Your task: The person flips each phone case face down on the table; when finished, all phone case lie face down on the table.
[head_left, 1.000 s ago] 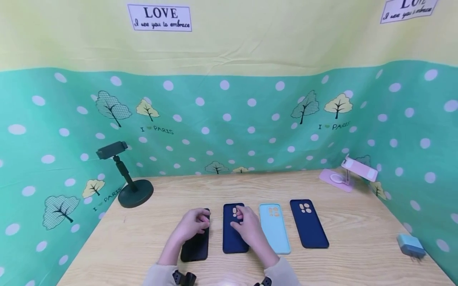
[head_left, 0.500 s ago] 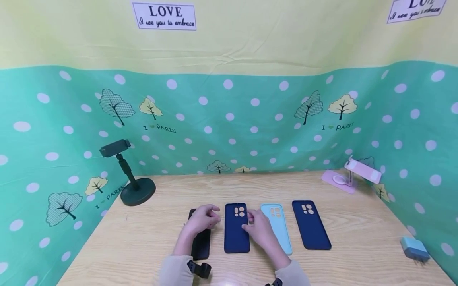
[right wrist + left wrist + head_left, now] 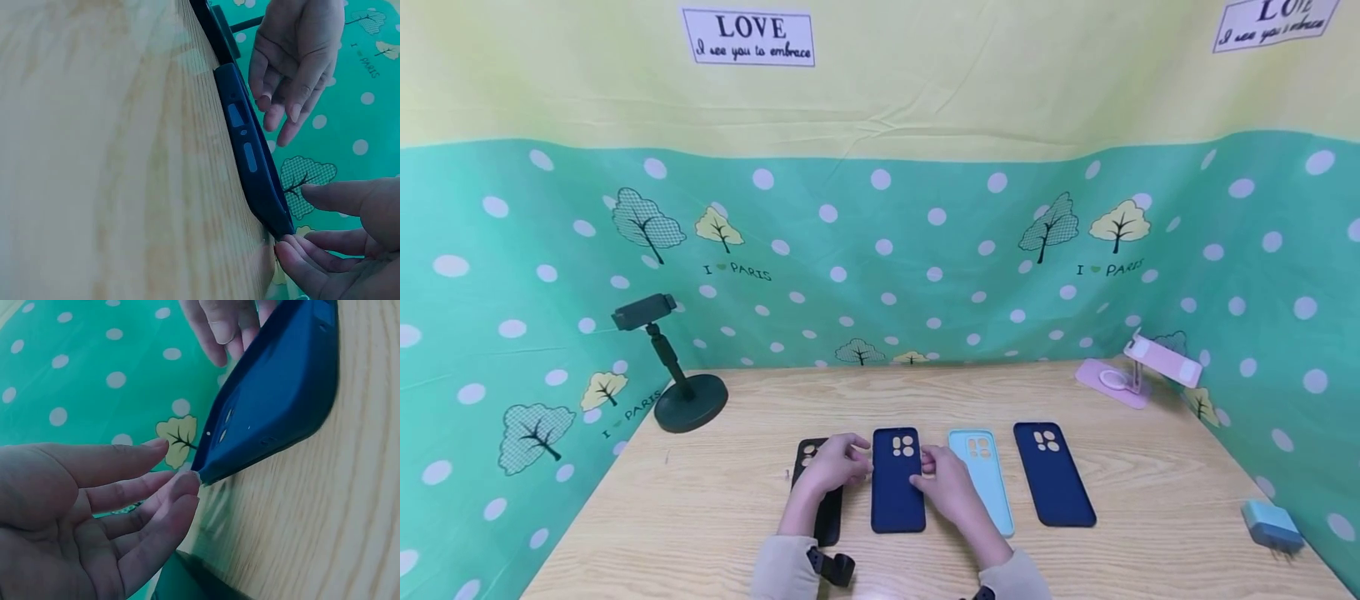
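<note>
A dark blue phone case [image 3: 897, 493] lies hollow side up between the two hands, camera cutouts at its far end. The left hand [image 3: 835, 462] is at its left edge; in the left wrist view its fingertips [image 3: 186, 482] meet a corner of the case [image 3: 275, 387], thumb held apart. At the right edge is the right hand [image 3: 951, 485], and the right wrist view has its fingers [image 3: 300, 253] against a corner, thumb lifted off. A black phone case [image 3: 829, 518] lies partly hidden under the left forearm. Behind the right hand lies a light blue phone case [image 3: 988, 479].
A second dark blue phone case [image 3: 1056, 483] lies further right. A black phone stand [image 3: 691, 404] stands at the back left, a pink folding stand [image 3: 1161, 360] at the back right. Near the table's right edge is a blue charger plug [image 3: 1272, 525]. Patterned cloth [image 3: 880, 308] encloses the table.
The left hand has moved right, from over the black case to the dark blue case's left edge. The right hand has shifted from over the dark blue case to its right edge.
</note>
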Demonstrator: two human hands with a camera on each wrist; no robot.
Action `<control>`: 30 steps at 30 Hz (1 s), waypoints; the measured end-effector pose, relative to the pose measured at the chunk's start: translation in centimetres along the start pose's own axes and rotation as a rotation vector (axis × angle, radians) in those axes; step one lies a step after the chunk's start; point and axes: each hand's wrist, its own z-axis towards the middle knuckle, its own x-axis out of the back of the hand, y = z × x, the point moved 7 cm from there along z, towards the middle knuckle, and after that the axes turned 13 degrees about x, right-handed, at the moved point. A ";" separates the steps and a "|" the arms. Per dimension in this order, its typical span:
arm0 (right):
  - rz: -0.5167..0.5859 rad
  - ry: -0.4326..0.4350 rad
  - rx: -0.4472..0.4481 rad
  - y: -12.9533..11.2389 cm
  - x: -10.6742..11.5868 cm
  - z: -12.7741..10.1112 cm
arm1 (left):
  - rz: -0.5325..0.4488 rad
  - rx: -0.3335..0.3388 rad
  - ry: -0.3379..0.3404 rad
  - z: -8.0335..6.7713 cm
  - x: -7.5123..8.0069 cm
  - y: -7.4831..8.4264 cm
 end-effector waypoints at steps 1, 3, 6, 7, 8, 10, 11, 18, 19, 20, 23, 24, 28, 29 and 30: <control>0.008 -0.001 -0.006 0.1 -0.1 0.0 | 0.001 0.004 -0.006 0.1 -0.1 -0.1; 0.021 -0.002 -0.009 0.3 -0.1 0.0 | 0.009 0.013 -0.020 0.1 -0.3 -0.2; 0.043 -0.004 -0.010 0.3 -0.2 0.0 | 0.013 0.037 -0.041 0.1 -0.6 -0.4; 0.049 -0.005 -0.008 0.3 -0.2 -0.1 | 0.013 0.045 -0.046 0.1 -0.8 -0.5; 0.053 -0.006 -0.005 0.3 -0.1 -0.1 | 0.014 0.051 -0.049 0.1 -0.9 -0.5; 0.060 -0.009 -0.005 0.3 -0.1 -0.1 | 0.014 0.065 -0.049 0.1 -1.0 -0.6; 0.061 -0.010 -0.001 0.3 0.0 -0.1 | 0.013 0.072 -0.048 0.1 -1.1 -0.6; 0.050 -0.015 -0.005 0.4 -0.1 0.0 | 0.011 0.097 -0.037 0.2 -1.3 -0.7; 0.047 -0.015 -0.002 0.4 -0.1 0.0 | 0.012 0.097 -0.035 0.2 -1.4 -0.7; 0.048 -0.015 -0.003 0.4 -0.1 0.0 | 0.015 0.097 -0.031 0.2 -1.4 -0.7; 0.055 -0.015 -0.002 0.5 -0.2 -0.1 | 0.024 0.094 -0.022 0.2 -1.4 -0.6; 0.058 -0.014 -0.002 0.5 -0.2 -0.1 | 0.027 0.095 -0.019 0.2 -1.4 -0.6; 0.073 -0.009 -0.002 0.6 -0.3 -0.1 | 0.031 0.100 -0.011 0.3 -1.4 -0.7; 0.077 -0.008 0.000 0.6 -0.3 -0.1 | 0.029 0.100 -0.010 0.3 -1.4 -0.8; 0.083 -0.007 -0.001 0.6 -0.3 0.0 | 0.025 0.102 -0.010 0.4 -1.4 -0.8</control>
